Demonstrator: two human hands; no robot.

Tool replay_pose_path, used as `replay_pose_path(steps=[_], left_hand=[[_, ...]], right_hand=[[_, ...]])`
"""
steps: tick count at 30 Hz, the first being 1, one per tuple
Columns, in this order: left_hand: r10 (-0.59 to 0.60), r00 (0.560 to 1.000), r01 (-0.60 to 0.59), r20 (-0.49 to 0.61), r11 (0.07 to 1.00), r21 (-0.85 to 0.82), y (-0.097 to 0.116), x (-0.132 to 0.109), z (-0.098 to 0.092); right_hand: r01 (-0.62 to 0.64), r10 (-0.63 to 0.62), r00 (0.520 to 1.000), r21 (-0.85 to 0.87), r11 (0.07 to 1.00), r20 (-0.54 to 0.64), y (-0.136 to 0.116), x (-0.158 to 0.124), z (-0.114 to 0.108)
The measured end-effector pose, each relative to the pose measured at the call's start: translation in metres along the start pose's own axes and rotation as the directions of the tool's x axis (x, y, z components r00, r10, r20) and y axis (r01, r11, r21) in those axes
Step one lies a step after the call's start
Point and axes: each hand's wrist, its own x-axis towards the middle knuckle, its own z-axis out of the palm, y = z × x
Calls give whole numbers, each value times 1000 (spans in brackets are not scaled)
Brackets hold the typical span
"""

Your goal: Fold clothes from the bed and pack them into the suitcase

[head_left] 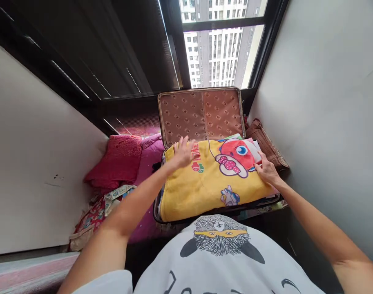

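A yellow blanket [186, 190] with a red cartoon figure and printed lettering lies folded on top of the contents of an opened suitcase [189, 116]. My left hand [183, 153], slightly blurred, is over the blanket's far left part, fingers apart and holding nothing. Whether it touches the cloth I cannot tell. At the blanket's right edge, my right hand [267, 169] has its thumb and fingers closed on the cloth beside the red figure. White and pink cloth shows near those fingers. A thin dark strap crosses from the lid lining onto the blanket.
The raised lid leans back below a window [223, 53]. To the left are a red pillow [119, 157], purple bedding [149, 159] and crumpled patterned cloth [94, 212]. A brown bag [264, 141] stands between the suitcase and the right wall [330, 94].
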Motion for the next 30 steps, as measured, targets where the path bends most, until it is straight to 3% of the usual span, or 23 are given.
replay_pose_path(steps=[2,5,7,9,11,13,15,17,20,22,24,26,28,30], left_hand=[[110,993,-109,29,993,-41,8,-58,34],[240,946,-233,220,971,-54,6,-145,77],[149,942,-159,300,987,8,-5,-181,91],[66,946,-87,319,995,52,-16,-192,92],[60,960,-71,274,997,32,-23,-186,82],[80,984,-78,158,997,-16,-26,-174,72],[87,992,-84,87,996,-31,-25,-170,71],[101,975,-99,199,995,-23,-23,-176,81],[113,854,-116,508,993,-26,-23,-191,97],[161,809,-141,565,987,-80,-26,-188,92],[232,858,-188,458,972,-141,-29,-164,71],[236,940,-211,248,970,-124,-30,-118,46],[164,982,-160,90,986,-49,-30,-60,29],[35,999,-35,25,999,18,-33,-1,26]], right_hand=[[86,-86,996,-18,996,32,13,-19,8],[191,-188,980,-52,980,59,24,-51,23],[177,-171,982,-77,981,80,25,-68,34],[163,-156,985,-83,983,77,23,-79,41],[197,-195,980,-81,977,34,21,-81,43],[234,-240,970,-113,966,-37,20,-79,41],[218,-235,970,-193,957,-66,22,-78,41],[173,-186,982,-285,943,-19,27,-82,45],[164,-158,986,-418,894,48,29,-92,46],[189,-206,978,-496,847,20,19,-92,37],[231,-284,959,-536,812,-18,-2,-79,20],[309,-382,923,-523,794,-34,-33,-50,7],[386,-469,882,-496,778,-50,-64,-7,6],[420,-503,863,-482,769,-50,-90,43,21]])
